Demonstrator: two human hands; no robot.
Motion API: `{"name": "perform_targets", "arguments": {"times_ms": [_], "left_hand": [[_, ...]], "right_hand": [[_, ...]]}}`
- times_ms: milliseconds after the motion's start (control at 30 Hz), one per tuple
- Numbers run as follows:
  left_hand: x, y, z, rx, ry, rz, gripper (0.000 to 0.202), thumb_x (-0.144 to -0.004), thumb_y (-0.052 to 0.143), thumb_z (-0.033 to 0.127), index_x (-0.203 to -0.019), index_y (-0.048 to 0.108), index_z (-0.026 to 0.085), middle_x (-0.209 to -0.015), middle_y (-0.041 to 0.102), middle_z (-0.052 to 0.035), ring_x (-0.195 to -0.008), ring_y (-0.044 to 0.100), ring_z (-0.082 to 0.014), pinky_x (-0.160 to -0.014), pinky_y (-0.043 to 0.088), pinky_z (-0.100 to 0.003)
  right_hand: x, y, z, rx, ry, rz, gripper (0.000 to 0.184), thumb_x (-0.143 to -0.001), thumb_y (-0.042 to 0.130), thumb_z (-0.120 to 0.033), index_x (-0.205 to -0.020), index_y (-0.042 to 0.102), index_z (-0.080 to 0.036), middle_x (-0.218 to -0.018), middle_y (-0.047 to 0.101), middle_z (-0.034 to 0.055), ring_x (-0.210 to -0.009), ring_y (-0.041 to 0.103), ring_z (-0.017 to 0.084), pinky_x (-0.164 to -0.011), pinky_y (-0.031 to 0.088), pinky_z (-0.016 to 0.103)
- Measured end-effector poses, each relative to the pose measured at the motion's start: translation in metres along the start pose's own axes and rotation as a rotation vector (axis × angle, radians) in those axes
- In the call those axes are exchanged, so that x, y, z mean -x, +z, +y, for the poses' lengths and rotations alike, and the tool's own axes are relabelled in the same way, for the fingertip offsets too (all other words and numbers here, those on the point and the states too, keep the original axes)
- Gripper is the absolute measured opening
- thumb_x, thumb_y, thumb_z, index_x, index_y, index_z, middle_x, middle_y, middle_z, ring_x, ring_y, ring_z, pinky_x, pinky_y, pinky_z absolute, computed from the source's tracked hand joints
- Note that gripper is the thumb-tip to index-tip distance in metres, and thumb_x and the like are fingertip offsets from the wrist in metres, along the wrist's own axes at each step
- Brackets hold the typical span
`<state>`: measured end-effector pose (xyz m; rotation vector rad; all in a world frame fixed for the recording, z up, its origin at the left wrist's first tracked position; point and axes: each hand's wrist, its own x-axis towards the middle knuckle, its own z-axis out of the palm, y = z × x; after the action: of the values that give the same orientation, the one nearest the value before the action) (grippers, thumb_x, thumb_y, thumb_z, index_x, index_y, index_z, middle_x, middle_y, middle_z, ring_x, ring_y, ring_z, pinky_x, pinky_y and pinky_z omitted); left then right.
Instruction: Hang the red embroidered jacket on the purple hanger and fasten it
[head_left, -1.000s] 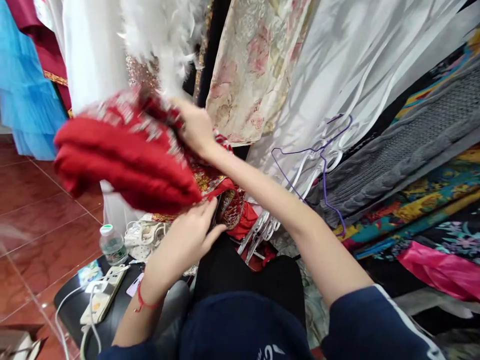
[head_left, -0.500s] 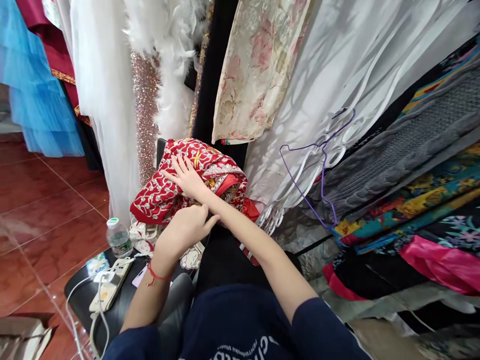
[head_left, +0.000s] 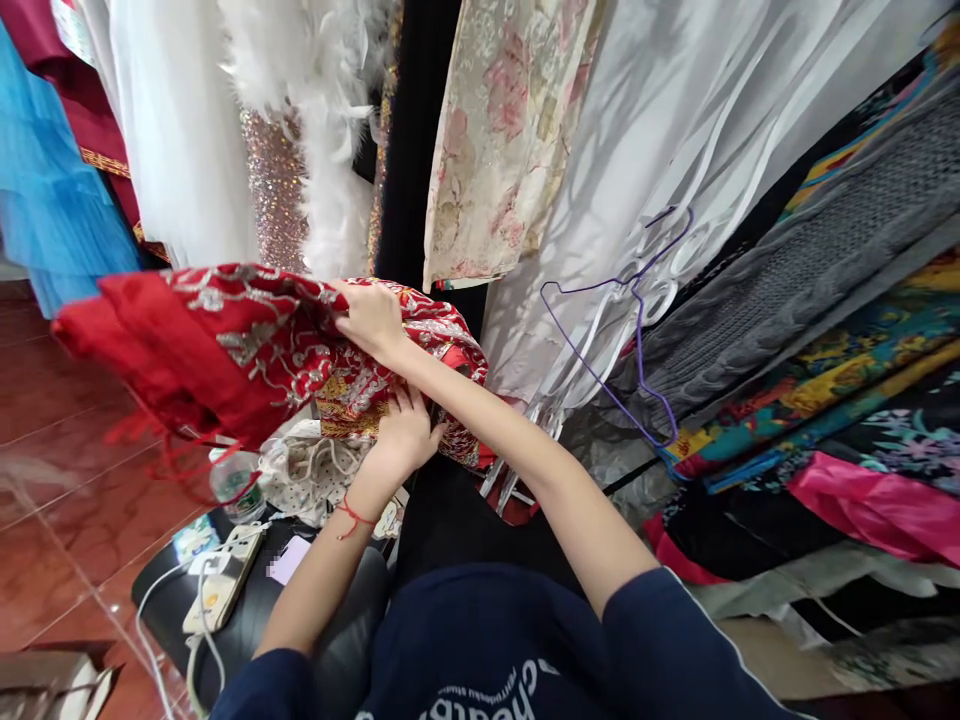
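Observation:
A red garment with silver and gold embroidery [head_left: 225, 345] is spread out to the left in front of me. My right hand [head_left: 369, 318] grips its upper edge with closed fingers and holds part of it lifted. Below it, my left hand [head_left: 405, 432] presses with bent fingers against the folded lower part of the same garment; a red string is tied round that wrist. Under the red cloth lies a cream patterned fabric [head_left: 307, 470].
Hanging clothes fill the back: white feathers [head_left: 330, 120], a floral dress [head_left: 502, 130], white cloth [head_left: 675, 120]. Purple and white hangers [head_left: 637, 310] dangle right. Stacked folded fabrics [head_left: 840, 330] sit at right. A water bottle [head_left: 236, 487] and a power strip [head_left: 217, 590] rest on a black seat.
The red garment, which lay bunched under my right hand half a second ago, is now pulled up and spread out to the left. My left hand has moved forward onto its lower part.

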<state>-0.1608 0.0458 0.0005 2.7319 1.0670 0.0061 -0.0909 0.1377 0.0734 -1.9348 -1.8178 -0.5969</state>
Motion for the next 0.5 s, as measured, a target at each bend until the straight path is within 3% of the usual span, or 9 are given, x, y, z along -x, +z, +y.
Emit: {"name": "perform_targets", "arguments": {"times_ms": [133,233,367,433,500], "left_hand": [[-0.010,0.004,0.004,0.017,-0.051,-0.036,0.083,-0.100,0.040,0.043,-0.157,0.008,-0.008,-0.161,0.015,-0.0355,-0.150,0.029,-0.0418,-0.112,0.040,-0.050],[-0.008,0.003,0.004,0.011,-0.040,-0.011,0.082,-0.100,0.039,0.047,-0.156,0.013,-0.007,-0.160,0.021,-0.0357,-0.148,0.034,-0.0419,-0.111,0.042,-0.050],[0.002,-0.012,-0.013,0.116,0.085,0.149,0.072,-0.099,0.037,0.051,-0.150,0.037,0.000,-0.148,0.049,-0.0301,-0.136,0.052,-0.0385,-0.107,0.045,-0.051],[0.012,-0.028,-0.027,0.297,0.204,0.264,0.064,-0.098,0.037,0.057,-0.140,0.053,0.012,-0.135,0.064,-0.0204,-0.123,0.063,-0.0340,-0.103,0.049,-0.049],[0.023,-0.045,-0.040,0.545,0.366,0.307,0.057,-0.096,0.040,0.061,-0.125,0.065,0.019,-0.123,0.072,-0.0130,-0.110,0.069,-0.0283,-0.097,0.054,-0.042]], "right_hand": [[-0.001,-0.029,0.025,-0.114,0.208,0.144,0.038,-0.097,0.050,-0.028,-0.133,0.061,-0.023,-0.102,0.075,0.0070,-0.098,0.068,0.026,-0.085,0.048,0.036],[0.012,-0.044,0.061,-0.246,0.371,0.335,0.036,-0.097,0.051,-0.032,-0.129,0.063,-0.020,-0.097,0.073,0.0080,-0.091,0.067,0.025,-0.081,0.048,0.035],[0.061,-0.054,0.122,-0.394,0.558,0.638,0.034,-0.095,0.053,-0.043,-0.103,0.070,-0.015,-0.085,0.071,0.0078,-0.080,0.064,0.022,-0.076,0.048,0.034],[0.096,-0.055,0.151,-0.464,0.563,0.752,0.035,-0.093,0.054,-0.046,-0.090,0.068,-0.013,-0.081,0.070,0.0073,-0.076,0.061,0.020,-0.075,0.048,0.033],[0.130,-0.053,0.174,-0.491,0.605,0.820,0.036,-0.091,0.054,-0.048,-0.080,0.064,-0.014,-0.074,0.065,0.0055,-0.071,0.058,0.019,-0.074,0.049,0.033]]}}
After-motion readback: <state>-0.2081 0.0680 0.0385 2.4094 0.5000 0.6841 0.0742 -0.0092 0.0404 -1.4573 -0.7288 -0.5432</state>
